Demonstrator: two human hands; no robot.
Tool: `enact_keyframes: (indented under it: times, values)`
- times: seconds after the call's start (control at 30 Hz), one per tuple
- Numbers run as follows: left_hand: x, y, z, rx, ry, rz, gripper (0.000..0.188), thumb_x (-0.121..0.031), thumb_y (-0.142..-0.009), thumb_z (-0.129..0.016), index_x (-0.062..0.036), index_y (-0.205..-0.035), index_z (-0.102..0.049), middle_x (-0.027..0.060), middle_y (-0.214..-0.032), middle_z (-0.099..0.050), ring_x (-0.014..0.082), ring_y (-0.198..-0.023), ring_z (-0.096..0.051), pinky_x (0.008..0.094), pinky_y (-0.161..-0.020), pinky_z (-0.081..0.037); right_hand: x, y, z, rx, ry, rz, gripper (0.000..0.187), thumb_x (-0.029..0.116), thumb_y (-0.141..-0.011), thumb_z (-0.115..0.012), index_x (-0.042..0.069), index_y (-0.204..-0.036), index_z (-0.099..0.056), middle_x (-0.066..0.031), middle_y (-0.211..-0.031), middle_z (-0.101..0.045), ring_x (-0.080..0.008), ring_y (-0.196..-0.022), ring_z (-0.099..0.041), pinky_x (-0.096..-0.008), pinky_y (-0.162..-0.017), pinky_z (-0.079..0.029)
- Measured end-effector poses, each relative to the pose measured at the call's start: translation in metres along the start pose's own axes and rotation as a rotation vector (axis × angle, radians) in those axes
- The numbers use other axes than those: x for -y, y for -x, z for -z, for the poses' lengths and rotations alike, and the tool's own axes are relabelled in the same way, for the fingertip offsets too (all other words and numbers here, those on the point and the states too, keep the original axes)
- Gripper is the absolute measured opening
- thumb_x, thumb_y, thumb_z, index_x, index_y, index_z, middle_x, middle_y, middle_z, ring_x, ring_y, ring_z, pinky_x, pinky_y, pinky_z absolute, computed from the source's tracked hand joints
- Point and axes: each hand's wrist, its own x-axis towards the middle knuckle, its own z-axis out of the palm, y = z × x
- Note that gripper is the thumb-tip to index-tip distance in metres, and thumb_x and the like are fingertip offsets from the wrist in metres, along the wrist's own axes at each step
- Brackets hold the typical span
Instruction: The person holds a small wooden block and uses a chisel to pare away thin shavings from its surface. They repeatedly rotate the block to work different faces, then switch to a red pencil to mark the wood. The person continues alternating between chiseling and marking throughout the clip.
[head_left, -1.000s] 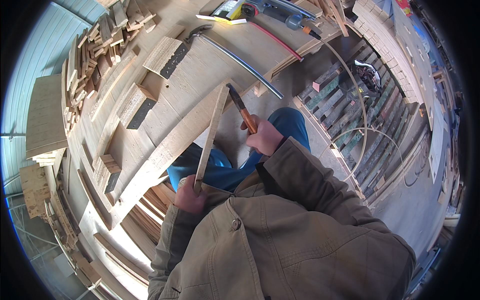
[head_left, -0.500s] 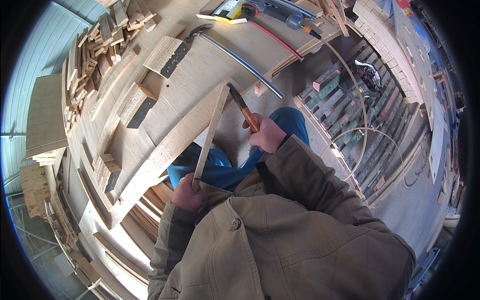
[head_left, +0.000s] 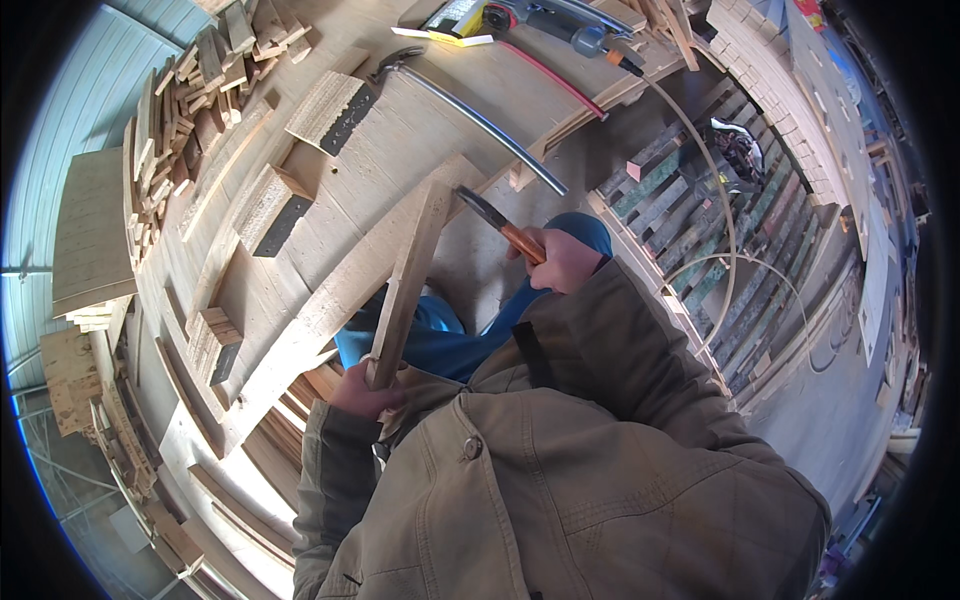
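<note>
My left hand (head_left: 368, 392) grips the lower end of a wooden strip (head_left: 412, 275), which slants up and away from me. The strip's far end lies over the edge of the plywood worktable (head_left: 400, 130); whether it touches cannot be told. In my right hand (head_left: 567, 262) is a wooden-handled tool with a dark metal end (head_left: 487, 210), its fingers closed around the handle. The tool's tip points left, close beside the strip's far end. Its exact kind is unclear. My blue-trousered legs (head_left: 430, 335) show below the strip.
Several wood blocks with dark faces (head_left: 282, 222) stand on the table. A claw hammer with a metal shaft (head_left: 480, 125), a red bar (head_left: 555, 82) and a power tool (head_left: 565, 30) lie at the far side. Scrap wood (head_left: 215, 80) is piled far left; a slatted pallet (head_left: 720, 220) is at right.
The strip has turned to show a broader face, and its far end has dropped slightly toward me. My right hand and the tool have shifted right, the tool lying flatter.
</note>
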Motion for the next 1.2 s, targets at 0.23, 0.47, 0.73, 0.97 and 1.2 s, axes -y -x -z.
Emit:
enact_keyframes:
  times: [0.23,0.47,0.73,0.97,1.2]
  values:
    - [0.005,0.0,-0.002,0.013,0.101,-0.025,0.045,-0.004,-0.082,-0.076,0.0,-0.125,-0.064,0.0066,-0.092,-0.068,0.0143,-0.074,-0.067,0.0311,-0.069,-0.057,-0.038,0.02,-0.011,-0.005,0.034,-0.161,0.043,0.001,-0.071,-0.065,0.003,-0.113,-0.062,-0.0032,-0.081,-0.055,-0.0142,-0.07,-0.055,-0.0299,-0.066,-0.045]
    - [0.005,-0.008,-0.003,-0.049,0.032,-0.083,0.044,-0.005,-0.082,-0.076,-0.0018,-0.125,-0.065,0.008,-0.095,-0.07,0.0155,-0.077,-0.069,0.0316,-0.07,-0.058,-0.022,0.018,-0.011,-0.067,-0.101,0.027,0.035,0.004,-0.079,-0.06,0.001,-0.114,-0.064,-0.007,-0.082,-0.059,-0.0198,-0.075,-0.057,-0.0325,-0.073,-0.047]
    - [0.019,-0.01,-0.004,-0.13,-0.106,-0.167,0.048,-0.01,-0.08,-0.076,-0.0047,-0.126,-0.067,0.0083,-0.095,-0.071,0.0143,-0.083,-0.069,0.0324,-0.074,-0.056,-0.006,0.01,-0.028,-0.309,0.491,0.065,0.034,0.006,-0.085,-0.061,0.006,-0.119,-0.065,-0.0173,-0.104,-0.072,-0.0391,-0.099,-0.066,-0.0437,-0.081,-0.053]
    - [0.018,-0.006,-0.003,-0.119,-0.082,-0.148,0.048,-0.011,-0.08,-0.077,-0.0047,-0.126,-0.067,0.0057,-0.088,-0.07,0.0145,-0.076,-0.067,0.0334,-0.072,-0.055,-0.005,0.015,-0.025,-0.488,0.685,0.21,0.042,0.003,-0.085,-0.061,0.007,-0.127,-0.063,-0.0157,-0.115,-0.069,-0.039,-0.105,-0.066,-0.044,-0.09,-0.054]
    - [0.02,0.0,-0.001,-0.153,0.048,-0.154,0.044,-0.012,-0.082,-0.079,-0.0054,-0.124,-0.066,0.003,-0.085,-0.068,0.0142,-0.076,-0.067,0.0331,-0.072,-0.056,-0.039,0.005,-0.022,-0.291,0.199,0.177,0.05,-0.004,-0.083,-0.052,-0.001,-0.133,-0.058,-0.0072,-0.099,-0.067,-0.0185,-0.091,-0.064,-0.0311,-0.085,-0.05]
